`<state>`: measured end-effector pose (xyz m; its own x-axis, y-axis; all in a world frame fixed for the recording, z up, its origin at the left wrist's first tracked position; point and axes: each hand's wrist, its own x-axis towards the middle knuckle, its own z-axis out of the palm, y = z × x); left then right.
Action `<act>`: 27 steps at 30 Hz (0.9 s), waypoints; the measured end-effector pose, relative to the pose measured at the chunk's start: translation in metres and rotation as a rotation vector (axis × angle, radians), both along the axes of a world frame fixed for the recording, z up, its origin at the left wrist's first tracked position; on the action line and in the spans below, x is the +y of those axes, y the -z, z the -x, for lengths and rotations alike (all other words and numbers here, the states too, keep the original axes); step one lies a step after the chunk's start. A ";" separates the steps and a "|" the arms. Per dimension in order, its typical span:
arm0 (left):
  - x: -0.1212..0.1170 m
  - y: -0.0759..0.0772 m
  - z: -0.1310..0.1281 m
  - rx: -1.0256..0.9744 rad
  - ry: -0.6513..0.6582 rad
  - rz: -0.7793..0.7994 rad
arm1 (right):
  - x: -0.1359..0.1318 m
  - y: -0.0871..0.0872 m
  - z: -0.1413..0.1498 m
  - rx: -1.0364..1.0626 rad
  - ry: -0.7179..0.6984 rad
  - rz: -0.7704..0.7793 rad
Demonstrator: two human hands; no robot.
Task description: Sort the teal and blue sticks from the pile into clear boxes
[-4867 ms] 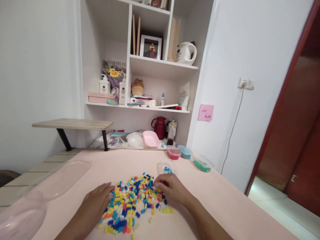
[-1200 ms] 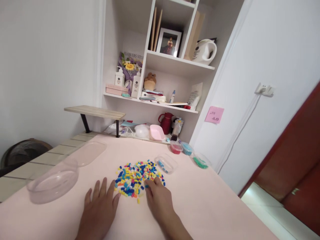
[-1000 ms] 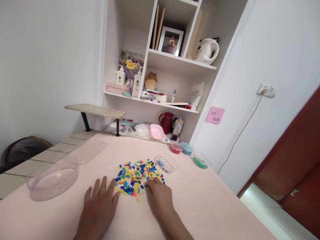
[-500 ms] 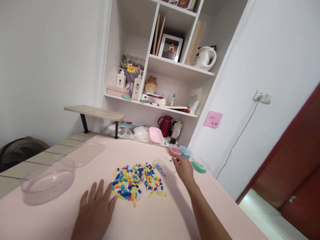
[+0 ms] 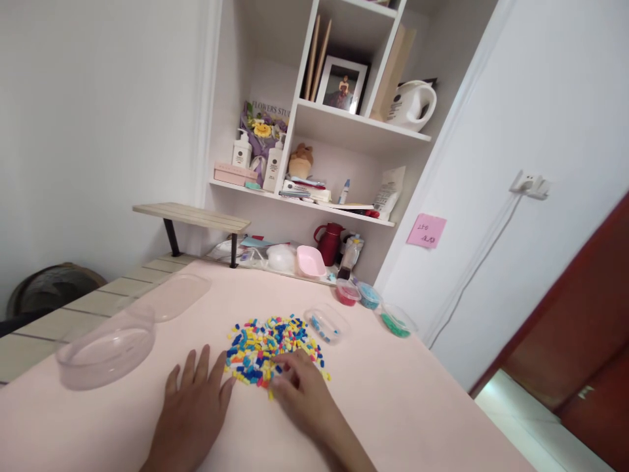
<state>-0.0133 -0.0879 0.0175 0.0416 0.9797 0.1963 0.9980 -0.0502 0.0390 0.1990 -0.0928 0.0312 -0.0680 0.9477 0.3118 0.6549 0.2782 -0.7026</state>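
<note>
A pile of small coloured beads (image 5: 268,344), yellow, blue, red and white, lies on the pink table (image 5: 403,406). My left hand (image 5: 194,403) rests flat and open on the table, fingers spread, its fingertips at the pile's left edge. My right hand (image 5: 299,390) sits on the pile's near right edge with fingers curled down onto the beads; whether they pinch a bead is hidden. A small clear tub (image 5: 327,322) with a few blue beads stands just beyond the pile to the right.
A large clear bowl (image 5: 105,347) and a clear lid (image 5: 177,296) lie at the left. Tubs of red (image 5: 347,294), blue (image 5: 368,296) and green beads (image 5: 397,322) stand at the far right. Shelves with bottles, a red jug (image 5: 330,244) and a pink dish (image 5: 310,261) back the table.
My right hand has come back from the small clear tub beyond the pile to the pile's near edge. The left hand has stayed flat beside the pile.
</note>
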 end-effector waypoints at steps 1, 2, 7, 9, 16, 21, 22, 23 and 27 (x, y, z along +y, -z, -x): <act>0.000 0.000 0.000 0.002 -0.001 -0.005 | -0.002 0.002 0.005 -0.097 0.039 0.003; 0.000 0.001 0.000 0.004 -0.002 -0.010 | -0.004 0.003 0.010 -0.181 0.080 0.010; 0.000 0.002 0.001 0.011 0.008 -0.022 | -0.004 0.005 0.012 -0.312 0.174 0.029; 0.001 0.002 0.001 0.004 0.011 -0.021 | -0.002 0.006 0.007 -0.324 0.194 0.018; -0.001 0.000 0.000 0.000 0.012 0.000 | -0.001 0.010 -0.001 -0.365 0.348 -0.132; 0.000 0.003 0.002 0.003 0.027 -0.031 | -0.005 0.007 -0.002 -0.164 0.013 -0.135; 0.001 0.004 0.002 0.001 0.029 -0.041 | -0.005 0.007 -0.002 -0.157 -0.025 -0.112; 0.001 0.005 0.002 0.000 0.030 -0.051 | -0.005 0.007 -0.003 -0.158 -0.039 -0.092; 0.002 0.006 0.002 0.009 0.035 -0.063 | -0.004 0.008 -0.003 -0.139 0.010 -0.042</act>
